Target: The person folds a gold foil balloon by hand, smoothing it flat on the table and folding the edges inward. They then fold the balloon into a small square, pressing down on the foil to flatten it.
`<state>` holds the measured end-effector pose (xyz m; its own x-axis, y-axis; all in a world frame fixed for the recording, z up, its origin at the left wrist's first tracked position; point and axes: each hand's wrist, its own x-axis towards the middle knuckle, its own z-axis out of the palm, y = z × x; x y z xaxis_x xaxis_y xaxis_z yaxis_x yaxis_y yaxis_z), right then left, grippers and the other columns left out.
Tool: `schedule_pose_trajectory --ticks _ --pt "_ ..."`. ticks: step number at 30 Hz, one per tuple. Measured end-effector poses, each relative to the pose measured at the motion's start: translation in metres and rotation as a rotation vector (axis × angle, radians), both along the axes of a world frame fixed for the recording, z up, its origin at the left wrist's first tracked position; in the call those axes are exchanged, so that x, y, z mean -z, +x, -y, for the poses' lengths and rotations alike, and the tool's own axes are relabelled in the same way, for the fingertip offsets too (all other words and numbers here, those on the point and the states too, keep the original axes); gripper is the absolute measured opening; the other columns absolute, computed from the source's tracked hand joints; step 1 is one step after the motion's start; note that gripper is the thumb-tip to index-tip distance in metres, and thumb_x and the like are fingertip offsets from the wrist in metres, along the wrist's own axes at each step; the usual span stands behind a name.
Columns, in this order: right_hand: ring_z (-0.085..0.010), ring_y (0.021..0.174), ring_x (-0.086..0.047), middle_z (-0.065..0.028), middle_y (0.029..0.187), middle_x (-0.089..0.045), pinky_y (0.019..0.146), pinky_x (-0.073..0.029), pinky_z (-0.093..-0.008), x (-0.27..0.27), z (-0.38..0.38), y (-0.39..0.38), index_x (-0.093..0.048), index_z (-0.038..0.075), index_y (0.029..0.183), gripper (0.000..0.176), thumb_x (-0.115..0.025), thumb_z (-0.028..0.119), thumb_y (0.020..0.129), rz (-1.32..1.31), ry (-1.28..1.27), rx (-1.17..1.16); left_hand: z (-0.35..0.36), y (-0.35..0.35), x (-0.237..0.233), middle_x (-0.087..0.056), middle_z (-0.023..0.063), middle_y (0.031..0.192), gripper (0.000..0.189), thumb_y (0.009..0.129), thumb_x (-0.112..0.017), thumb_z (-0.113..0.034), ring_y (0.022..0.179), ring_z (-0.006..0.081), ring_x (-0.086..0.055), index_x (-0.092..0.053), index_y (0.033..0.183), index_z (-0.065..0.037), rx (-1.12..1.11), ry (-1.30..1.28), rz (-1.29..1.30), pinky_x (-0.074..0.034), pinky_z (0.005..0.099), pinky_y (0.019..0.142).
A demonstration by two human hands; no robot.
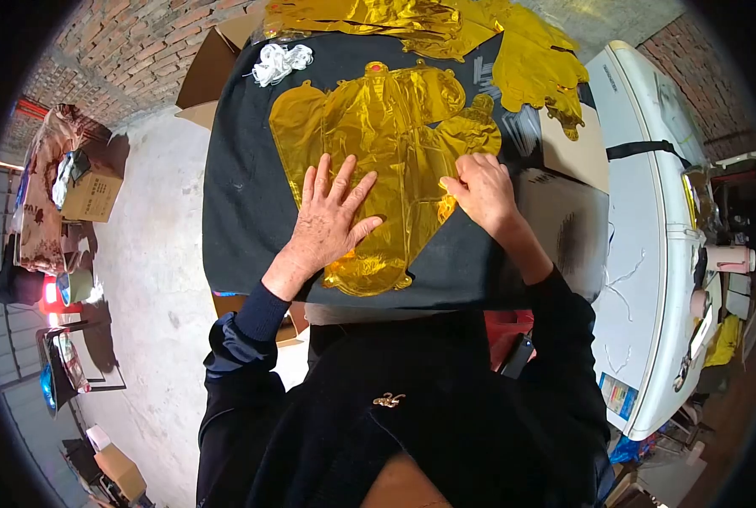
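Gold foil balloon [395,144] laid flat and deflated mid-way across black work surface [242,186]. Pinned under left hand [331,220], palm down, fingers spread, apparently to prevent slipping. Pinched at right edge by right hand [482,190], fingers closed on foil. Spare balloons [530,59] piled beyond.

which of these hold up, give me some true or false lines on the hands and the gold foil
1. The left hand lies flat, fingers spread, on the gold foil balloon. True.
2. The right hand holds scissors. False: its fingers curl on the balloon's edge, with no tool in sight.
3. The balloon lies on a white cloth. False: it lies on a black cloth.
4. A bundle of white string lies on the cloth's far left part. True.
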<state>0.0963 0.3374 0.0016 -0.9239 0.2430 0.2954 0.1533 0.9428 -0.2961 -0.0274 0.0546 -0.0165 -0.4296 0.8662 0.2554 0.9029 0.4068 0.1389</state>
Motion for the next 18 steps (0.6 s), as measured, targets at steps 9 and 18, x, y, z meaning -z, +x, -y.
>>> schedule_pose_trajectory --ticks 9,18 --pt "-0.0371 0.088 -0.065 -0.0139 0.084 -0.068 0.08 -0.051 -0.0472 -0.024 0.014 -0.019 -0.064 0.004 0.087 0.027 -0.073 0.029 0.091 0.063 -0.307 0.064 -0.009 0.001 0.0 -0.036 0.0188 0.164 0.071 0.103 -0.049 -0.065 0.155 0.0479 -0.024 -0.048 0.157 -0.021 0.016 0.005 -0.054 -0.018 0.0672 0.124" --pt "-0.0251 0.065 -0.065 -0.0123 0.073 -0.066 0.064 -0.05 -0.0388 -0.021 0.03 -0.027 -0.064 0.001 0.092 0.025 -0.071 0.024 0.096 -0.01 -0.699 0.03 -0.012 -0.002 -0.004 -0.034 0.0173 0.167 0.069 0.104 -0.046 -0.065 0.157 0.0442 -0.023 -0.045 0.159 -0.023 0.068 -0.024 -0.011 -0.018 0.063 0.126"
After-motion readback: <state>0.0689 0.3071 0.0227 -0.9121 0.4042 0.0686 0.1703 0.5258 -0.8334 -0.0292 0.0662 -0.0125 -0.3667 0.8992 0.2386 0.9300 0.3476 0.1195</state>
